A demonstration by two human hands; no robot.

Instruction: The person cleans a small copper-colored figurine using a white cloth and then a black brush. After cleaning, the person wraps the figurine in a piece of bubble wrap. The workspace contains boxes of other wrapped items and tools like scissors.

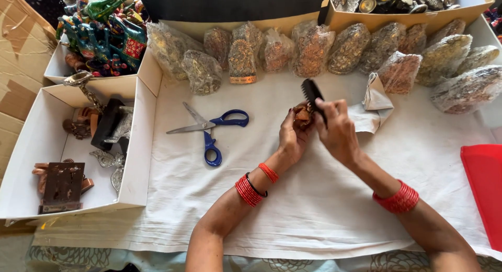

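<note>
A small brown ornament [301, 116] is gripped in the curled fingers of the left hand [293, 139], just right of the blue-handled scissors [212, 132] on the white cloth [314, 199]. A black brush [314, 97] is pinched in the right hand [337, 131], its bristles touching the ornament.

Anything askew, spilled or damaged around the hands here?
Nothing spilled or visibly broken. The blue-handled scissors lie open on the white cloth, and a crumpled white wrapper sits just beyond the right hand.
</note>
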